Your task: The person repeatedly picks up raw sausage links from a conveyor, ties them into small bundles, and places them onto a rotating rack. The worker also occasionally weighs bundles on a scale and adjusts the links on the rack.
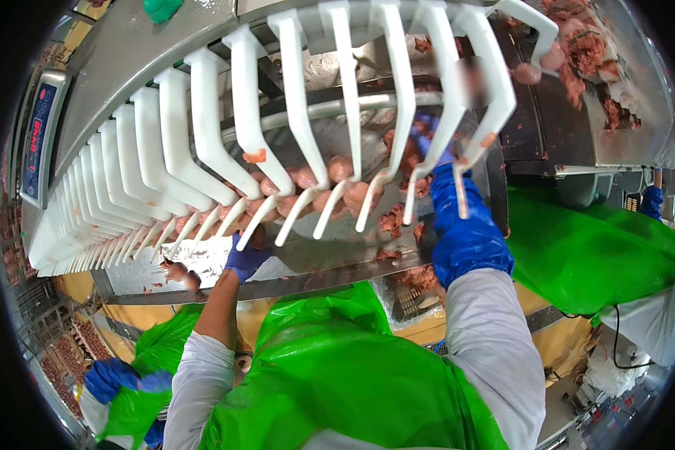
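Note:
My left hand [247, 261], in a blue glove, is at the near side of a metal trough [307, 279], below a row of white plastic prongs [251, 120]. Its fingers close around a dark reddish piece of meat [258, 238], partly hidden by a prong. Round pink meat pieces [341, 169] lie along the trough behind the prongs. My right hand [430, 141], gloved and with a blue sleeve cover, reaches in between the prongs at the right end. Reddish scraps [391, 221] lie beside it; its fingers are smeared and partly hidden. A blurred brown piece [180, 274] shows at the trough's left.
A scale display [37, 139] stands at the left. At upper right, a metal tray [652, 142] bears meat scraps. A basket [409, 304] with scraps sits below the trough. Co-workers in green aprons stand at right [592, 247] and lower left [150, 352].

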`<state>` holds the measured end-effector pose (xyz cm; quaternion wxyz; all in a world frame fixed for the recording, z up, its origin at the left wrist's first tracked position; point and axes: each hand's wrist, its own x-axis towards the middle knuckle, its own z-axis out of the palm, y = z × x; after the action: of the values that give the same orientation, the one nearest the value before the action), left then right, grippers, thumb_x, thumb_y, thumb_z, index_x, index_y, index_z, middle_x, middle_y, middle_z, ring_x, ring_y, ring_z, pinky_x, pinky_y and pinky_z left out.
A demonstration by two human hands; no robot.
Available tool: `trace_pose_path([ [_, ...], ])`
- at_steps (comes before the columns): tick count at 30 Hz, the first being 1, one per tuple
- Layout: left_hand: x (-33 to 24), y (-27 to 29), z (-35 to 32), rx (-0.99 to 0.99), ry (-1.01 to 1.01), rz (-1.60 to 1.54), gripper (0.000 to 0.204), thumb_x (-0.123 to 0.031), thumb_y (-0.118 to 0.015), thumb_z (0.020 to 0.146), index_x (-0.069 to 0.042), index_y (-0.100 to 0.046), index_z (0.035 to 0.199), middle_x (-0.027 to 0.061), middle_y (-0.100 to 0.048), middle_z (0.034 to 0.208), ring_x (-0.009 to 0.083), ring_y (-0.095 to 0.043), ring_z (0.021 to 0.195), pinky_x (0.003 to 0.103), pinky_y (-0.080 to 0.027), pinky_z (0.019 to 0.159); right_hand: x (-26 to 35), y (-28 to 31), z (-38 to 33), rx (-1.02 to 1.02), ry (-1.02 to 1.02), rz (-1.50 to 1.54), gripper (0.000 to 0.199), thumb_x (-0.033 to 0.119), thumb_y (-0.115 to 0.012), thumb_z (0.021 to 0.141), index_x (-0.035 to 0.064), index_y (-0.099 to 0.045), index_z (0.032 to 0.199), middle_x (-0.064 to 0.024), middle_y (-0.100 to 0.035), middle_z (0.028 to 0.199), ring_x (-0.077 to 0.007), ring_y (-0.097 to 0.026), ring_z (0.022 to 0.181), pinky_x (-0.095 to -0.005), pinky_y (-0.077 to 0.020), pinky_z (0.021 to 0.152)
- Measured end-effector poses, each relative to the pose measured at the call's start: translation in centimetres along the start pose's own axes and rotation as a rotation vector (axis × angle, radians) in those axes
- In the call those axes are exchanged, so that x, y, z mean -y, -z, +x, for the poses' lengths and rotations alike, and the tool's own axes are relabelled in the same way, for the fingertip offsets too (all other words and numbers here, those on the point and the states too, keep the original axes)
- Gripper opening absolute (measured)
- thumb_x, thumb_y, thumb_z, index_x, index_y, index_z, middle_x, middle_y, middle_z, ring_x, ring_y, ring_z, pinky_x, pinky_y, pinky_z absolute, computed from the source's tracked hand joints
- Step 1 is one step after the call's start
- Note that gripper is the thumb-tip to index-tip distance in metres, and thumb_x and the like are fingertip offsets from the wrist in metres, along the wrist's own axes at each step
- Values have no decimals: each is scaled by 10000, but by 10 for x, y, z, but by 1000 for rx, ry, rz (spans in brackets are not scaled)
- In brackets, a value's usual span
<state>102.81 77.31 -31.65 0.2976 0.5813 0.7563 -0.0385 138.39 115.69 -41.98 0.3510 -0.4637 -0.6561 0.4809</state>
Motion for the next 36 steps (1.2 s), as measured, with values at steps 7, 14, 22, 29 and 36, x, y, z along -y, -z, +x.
trace_pose_path([
  [7,-22,-17,16,-37,91,-664,587,-221,-873,666,-42,-559,1130,96,-552,866,249,-524,768,390,-470,716,95,-55,-135,838,113,255,105,108,-668,844,58,-655,935,-81,-653,806,-205,-627,756,-366,-527,705],
  [14,-85,-74,18,40,105,-973,862,-308,-866,728,2,-399,1384,194,-510,1298,291,-523,1162,396,-479,956,32,34,-99,-60,60,-370,348,201,-723,810,27,-672,1108,-159,-634,1089,-304,-626,916,-427,-510,803],
  [22,-211,-32,35,10,-437,-1051,848,-373,-862,726,15,-454,1361,209,-524,1342,314,-516,1232,409,-402,1060,72,-6,-197,698,-247,309,362,348,-597,964,55,-656,1169,-152,-679,1122,-327,-644,1024,-387,-491,938],
  [29,-255,-61,40,-165,-891,46,1049,-553,-726,769,25,-268,1515,249,-392,1472,403,-381,1369,474,-307,1149,41,62,-172,410,-629,-575,560,509,-554,947,30,-628,1228,-199,-671,1174,-355,-643,1057,-394,-461,991],
  [36,-160,-42,21,453,-287,-1454,884,-503,-649,885,-58,-240,1530,132,-417,1487,290,-411,1382,446,-350,1134,54,-99,-198,915,-356,184,589,514,-556,945,31,-598,1279,-189,-657,1165,-285,-615,1058,-424,-463,951],
])
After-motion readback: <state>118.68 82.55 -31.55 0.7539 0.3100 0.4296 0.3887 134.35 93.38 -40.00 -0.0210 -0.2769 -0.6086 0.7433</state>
